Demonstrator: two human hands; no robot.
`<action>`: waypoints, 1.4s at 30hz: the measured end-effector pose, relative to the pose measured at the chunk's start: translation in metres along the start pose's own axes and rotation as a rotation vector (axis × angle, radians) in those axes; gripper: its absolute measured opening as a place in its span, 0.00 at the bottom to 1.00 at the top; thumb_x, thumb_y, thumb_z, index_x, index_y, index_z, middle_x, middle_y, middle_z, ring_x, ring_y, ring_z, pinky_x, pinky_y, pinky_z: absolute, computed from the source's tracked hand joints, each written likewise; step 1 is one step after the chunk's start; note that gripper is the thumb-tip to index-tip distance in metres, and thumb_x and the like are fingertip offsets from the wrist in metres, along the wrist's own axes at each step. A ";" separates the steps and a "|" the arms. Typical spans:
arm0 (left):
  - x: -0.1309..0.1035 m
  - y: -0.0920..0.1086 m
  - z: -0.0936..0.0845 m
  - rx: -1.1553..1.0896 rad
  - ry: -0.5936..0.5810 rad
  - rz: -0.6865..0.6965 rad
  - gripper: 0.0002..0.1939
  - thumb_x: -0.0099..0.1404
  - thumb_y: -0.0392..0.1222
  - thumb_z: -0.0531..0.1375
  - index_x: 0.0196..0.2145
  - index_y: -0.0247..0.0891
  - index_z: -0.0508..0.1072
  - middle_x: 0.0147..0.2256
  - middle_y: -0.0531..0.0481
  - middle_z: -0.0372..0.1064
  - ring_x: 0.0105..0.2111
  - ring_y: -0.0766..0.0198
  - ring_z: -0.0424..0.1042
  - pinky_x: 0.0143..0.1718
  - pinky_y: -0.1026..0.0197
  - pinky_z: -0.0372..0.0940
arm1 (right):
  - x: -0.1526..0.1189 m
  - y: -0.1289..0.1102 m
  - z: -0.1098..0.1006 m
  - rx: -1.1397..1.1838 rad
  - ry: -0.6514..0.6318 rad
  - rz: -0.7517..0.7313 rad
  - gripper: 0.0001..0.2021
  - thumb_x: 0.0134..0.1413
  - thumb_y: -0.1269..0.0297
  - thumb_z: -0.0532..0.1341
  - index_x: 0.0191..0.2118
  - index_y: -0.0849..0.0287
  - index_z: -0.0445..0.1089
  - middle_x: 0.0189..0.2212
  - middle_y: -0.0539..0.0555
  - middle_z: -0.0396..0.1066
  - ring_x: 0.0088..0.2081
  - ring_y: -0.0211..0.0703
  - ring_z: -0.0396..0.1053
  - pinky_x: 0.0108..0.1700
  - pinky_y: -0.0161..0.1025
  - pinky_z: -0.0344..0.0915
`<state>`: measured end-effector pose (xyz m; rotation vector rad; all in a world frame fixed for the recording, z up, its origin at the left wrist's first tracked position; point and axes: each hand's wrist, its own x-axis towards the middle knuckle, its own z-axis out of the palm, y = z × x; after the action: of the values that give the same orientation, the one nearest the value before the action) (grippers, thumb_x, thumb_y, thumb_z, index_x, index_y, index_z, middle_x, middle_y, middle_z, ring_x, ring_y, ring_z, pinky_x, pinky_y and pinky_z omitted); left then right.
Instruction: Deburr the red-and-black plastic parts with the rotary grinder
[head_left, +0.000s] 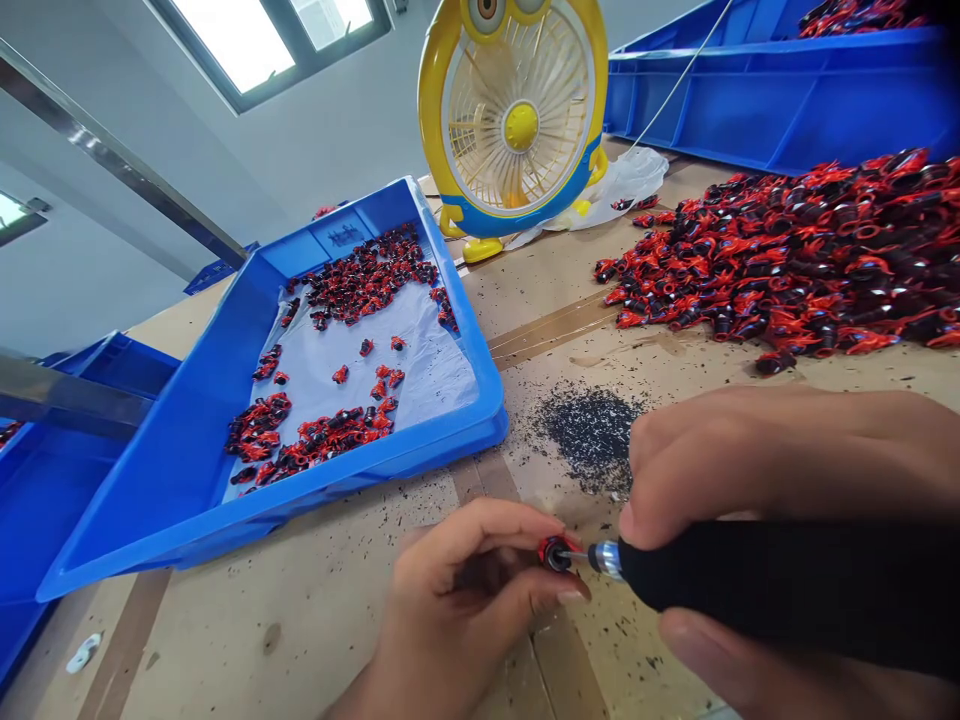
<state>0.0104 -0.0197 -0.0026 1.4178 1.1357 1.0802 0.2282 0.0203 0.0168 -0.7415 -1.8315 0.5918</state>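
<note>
Between thumb and fingers, my left hand (480,600) pinches a small red and black plastic part (555,553) with a round hollow end facing right. My right hand (750,460) is wrapped round the thick body of a black electric screwdriver-like rotary tool (765,590) with a silver collar. The tool's thin bit points left and reaches the opening of the part; how deep it sits I cannot tell. Behind the hands lies a heap of black and whitish shavings (592,430) on the cardboard-covered table (315,600).
A blue tray (491,400) holds scattered red and black parts on a white sheet. A large pile of like parts (787,260) lies at right, before blue crates (765,100). A yellow fan (521,125) stands behind, and a small white piece (82,653) lies at lower left.
</note>
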 end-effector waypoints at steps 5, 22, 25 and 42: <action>-0.001 0.000 0.001 0.031 -0.006 0.018 0.20 0.61 0.21 0.75 0.41 0.47 0.87 0.36 0.60 0.89 0.33 0.70 0.88 0.38 0.79 0.78 | 0.000 0.002 -0.001 0.061 -0.083 0.029 0.04 0.58 0.67 0.66 0.36 0.52 0.70 0.25 0.44 0.72 0.24 0.31 0.68 0.28 0.35 0.67; 0.003 0.004 0.003 0.028 0.028 0.055 0.19 0.58 0.21 0.76 0.39 0.44 0.88 0.33 0.59 0.88 0.30 0.73 0.86 0.36 0.83 0.75 | 0.004 0.000 0.000 0.121 -0.107 0.029 0.05 0.52 0.71 0.66 0.34 0.55 0.70 0.25 0.42 0.67 0.24 0.27 0.63 0.26 0.30 0.60; 0.002 0.005 0.003 0.067 0.027 0.054 0.17 0.58 0.23 0.77 0.39 0.44 0.88 0.32 0.59 0.88 0.30 0.73 0.86 0.35 0.83 0.75 | 0.005 0.002 -0.001 0.104 -0.115 0.016 0.06 0.52 0.71 0.66 0.35 0.55 0.70 0.26 0.41 0.68 0.25 0.26 0.64 0.27 0.30 0.62; -0.007 -0.018 -0.001 0.228 0.039 -0.012 0.06 0.65 0.35 0.72 0.39 0.44 0.87 0.25 0.55 0.81 0.18 0.72 0.66 0.21 0.71 0.59 | 0.013 0.023 -0.002 0.005 -0.228 -0.141 0.02 0.59 0.65 0.63 0.37 0.53 0.70 0.23 0.42 0.70 0.22 0.30 0.67 0.22 0.31 0.57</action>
<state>0.0064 -0.0255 -0.0212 1.5687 1.3268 0.9978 0.2317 0.0458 0.0094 -0.5531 -2.0720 0.6084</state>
